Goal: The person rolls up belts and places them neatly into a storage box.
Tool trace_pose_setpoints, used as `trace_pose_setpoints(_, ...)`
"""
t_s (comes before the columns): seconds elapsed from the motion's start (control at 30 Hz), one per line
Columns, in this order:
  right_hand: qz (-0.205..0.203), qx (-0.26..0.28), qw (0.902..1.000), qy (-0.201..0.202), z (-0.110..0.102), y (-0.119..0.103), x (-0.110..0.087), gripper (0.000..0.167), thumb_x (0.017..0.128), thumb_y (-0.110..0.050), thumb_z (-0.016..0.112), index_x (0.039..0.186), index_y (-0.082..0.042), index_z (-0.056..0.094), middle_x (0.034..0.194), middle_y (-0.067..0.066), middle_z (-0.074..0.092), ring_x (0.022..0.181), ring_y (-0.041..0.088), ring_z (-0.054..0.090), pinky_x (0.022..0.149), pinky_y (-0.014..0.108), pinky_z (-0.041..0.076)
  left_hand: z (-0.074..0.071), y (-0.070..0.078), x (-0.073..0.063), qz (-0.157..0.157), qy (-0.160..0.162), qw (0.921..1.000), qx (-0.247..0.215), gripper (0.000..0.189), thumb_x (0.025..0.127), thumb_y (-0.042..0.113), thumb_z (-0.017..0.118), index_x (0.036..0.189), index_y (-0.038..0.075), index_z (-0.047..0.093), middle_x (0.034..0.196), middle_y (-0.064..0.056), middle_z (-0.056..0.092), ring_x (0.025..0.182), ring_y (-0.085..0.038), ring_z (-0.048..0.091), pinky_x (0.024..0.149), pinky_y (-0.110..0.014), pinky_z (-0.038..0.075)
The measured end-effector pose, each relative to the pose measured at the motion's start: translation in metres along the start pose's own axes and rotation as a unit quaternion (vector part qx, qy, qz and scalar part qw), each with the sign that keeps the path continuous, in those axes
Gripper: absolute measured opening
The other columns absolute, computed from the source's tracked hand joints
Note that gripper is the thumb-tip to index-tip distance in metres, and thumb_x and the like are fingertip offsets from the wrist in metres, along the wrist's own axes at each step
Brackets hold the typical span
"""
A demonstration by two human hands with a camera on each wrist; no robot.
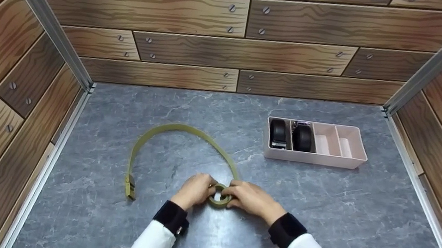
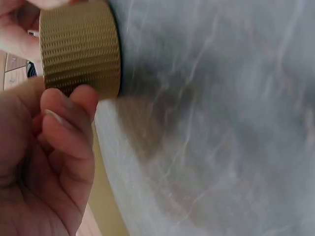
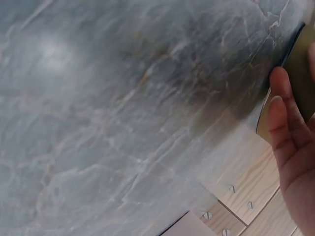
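An olive-green webbing belt (image 1: 180,127) lies on the table, one end wound into a small coil (image 1: 218,203) standing on its edge. My left hand (image 1: 195,190) pinches the coil's left side between thumb and fingers. On its right side my right hand (image 1: 252,197) grips the coil, near where the loose strap leaves it. That strap curves away from me and round to the left, ending in a buckle (image 1: 130,188). Up close in the left wrist view, the coil (image 2: 81,49) shows ribbed webbing. The right wrist view catches only part of the coil (image 3: 301,73).
A pale pink divided box (image 1: 313,158) stands at the back right. Two of its compartments hold black rolled belts (image 1: 302,139) with metal buckles. Wood-patterned walls (image 1: 188,48) with grey metal edge strips (image 1: 44,14) enclose the grey marbled table (image 1: 113,106).
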State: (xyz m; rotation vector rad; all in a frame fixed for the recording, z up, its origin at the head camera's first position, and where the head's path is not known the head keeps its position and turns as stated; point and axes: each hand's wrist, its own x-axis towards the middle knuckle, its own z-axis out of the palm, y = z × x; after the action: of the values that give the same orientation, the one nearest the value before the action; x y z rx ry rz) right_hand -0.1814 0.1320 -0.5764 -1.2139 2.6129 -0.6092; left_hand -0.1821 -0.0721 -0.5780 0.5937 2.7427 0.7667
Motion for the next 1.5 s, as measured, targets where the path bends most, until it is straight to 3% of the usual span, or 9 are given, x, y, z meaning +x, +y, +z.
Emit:
trace_pose_setpoints(0.1, -0.01, -0.019, 0.9998, -0.005, -0.001, 0.0, 0.0, 0.022, 0.081, -0.031, 0.077, 0.1, -0.02, 0.073, 0.084, -0.009, 0.055, 0.071, 0.007, 0.054, 0.064, 0.026, 0.049, 0.001, 0.001, 0.001, 0.033, 0.007, 0.9984, 0.046, 0.015, 0.093, 0.016, 0.065, 0.081, 0.016, 0.073, 0.075, 0.002, 0.068, 0.07, -0.019, 0.063, 0.063, -0.035, 0.049)
trace_pose_setpoints(0.2, -0.008, -0.042, 0.9991, 0.004, -0.002, -0.003, 0.002, 0.016, 0.079, -0.031, 0.079, 0.09, -0.02, 0.075, 0.077, -0.01, 0.053, 0.066, 0.006, 0.052, 0.061, 0.026, 0.048, 0.005, 0.003, 0.002, 0.039, 0.034, 0.9957, 0.077, 0.015, 0.092, 0.017, 0.065, 0.077, 0.017, 0.07, 0.077, -0.001, 0.069, 0.073, -0.024, 0.066, 0.061, -0.038, 0.05)
trace_pose_setpoints(0.3, 0.002, -0.059, 0.998, 0.02, 0.0, -0.006, 0.003, 0.014, 0.077, -0.031, 0.081, 0.082, -0.02, 0.074, 0.073, -0.01, 0.053, 0.061, 0.007, 0.049, 0.056, 0.026, 0.046, 0.01, 0.005, 0.001, 0.003, 0.061, 0.9962, 0.063, 0.017, 0.09, 0.017, 0.066, 0.073, 0.016, 0.069, 0.077, -0.003, 0.069, 0.071, -0.025, 0.066, 0.058, -0.039, 0.05)
trace_pose_setpoints(0.47, 0.026, -0.086, 0.9932, 0.074, 0.009, -0.011, 0.003, 0.021, 0.074, -0.033, 0.083, 0.07, -0.019, 0.068, 0.068, -0.004, 0.057, 0.056, 0.013, 0.053, 0.049, 0.031, 0.045, 0.013, 0.007, -0.001, -0.083, 0.076, 0.9931, -0.034, 0.009, 0.086, 0.016, 0.069, 0.079, 0.01, 0.072, 0.076, -0.004, 0.067, 0.067, -0.022, 0.062, 0.06, -0.037, 0.049)
trace_pose_setpoints(0.6, 0.037, -0.089, 0.9908, 0.096, 0.013, -0.012, 0.002, 0.025, 0.074, -0.034, 0.083, 0.068, -0.018, 0.065, 0.066, 0.0, 0.059, 0.055, 0.017, 0.056, 0.049, 0.033, 0.046, 0.014, 0.008, -0.001, -0.099, 0.085, 0.9891, -0.068, 0.009, 0.084, 0.011, 0.07, 0.09, 0.005, 0.075, 0.084, -0.009, 0.071, 0.07, -0.023, 0.064, 0.064, -0.036, 0.052)
trace_pose_setpoints(0.7, 0.029, -0.072, 0.9937, 0.08, 0.012, -0.01, 0.001, 0.021, 0.076, -0.032, 0.082, 0.072, -0.018, 0.067, 0.07, -0.001, 0.058, 0.059, 0.015, 0.056, 0.052, 0.031, 0.047, 0.013, 0.008, 0.0, -0.096, 0.081, 0.9899, -0.067, 0.013, 0.085, 0.009, 0.07, 0.096, 0.003, 0.075, 0.089, -0.013, 0.072, 0.072, -0.024, 0.066, 0.065, -0.035, 0.053)
trace_pose_setpoints(1.0, 0.021, -0.004, 0.9998, 0.0, 0.0, 0.0, -0.004, 0.019, 0.082, -0.033, 0.076, 0.097, -0.021, 0.072, 0.085, -0.011, 0.054, 0.074, 0.006, 0.054, 0.068, 0.028, 0.05, 0.008, 0.006, 0.003, -0.074, 0.0, 0.9956, -0.058, 0.018, 0.09, 0.01, 0.065, 0.102, 0.012, 0.077, 0.099, -0.008, 0.073, 0.066, -0.018, 0.06, 0.059, -0.03, 0.049)
trace_pose_setpoints(1.27, 0.019, -0.056, 0.9962, 0.065, 0.008, -0.005, -0.001, 0.018, 0.077, -0.035, 0.08, 0.075, -0.02, 0.069, 0.072, -0.007, 0.053, 0.061, 0.009, 0.052, 0.054, 0.027, 0.046, 0.011, 0.009, 0.0, -0.078, 0.053, 0.9941, -0.052, 0.011, 0.086, 0.016, 0.07, 0.092, 0.009, 0.076, 0.085, -0.007, 0.071, 0.069, -0.022, 0.064, 0.062, -0.035, 0.051)
trace_pose_setpoints(1.5, 0.002, -0.038, 0.9978, 0.055, 0.01, -0.005, -0.004, 0.016, 0.08, -0.032, 0.079, 0.08, -0.019, 0.07, 0.075, -0.006, 0.056, 0.064, 0.008, 0.054, 0.056, 0.027, 0.047, 0.007, 0.012, 0.0, -0.103, 0.015, 0.9916, -0.077, 0.024, 0.086, 0.009, 0.072, 0.109, 0.005, 0.073, 0.103, -0.015, 0.071, 0.07, -0.02, 0.064, 0.06, -0.029, 0.052)
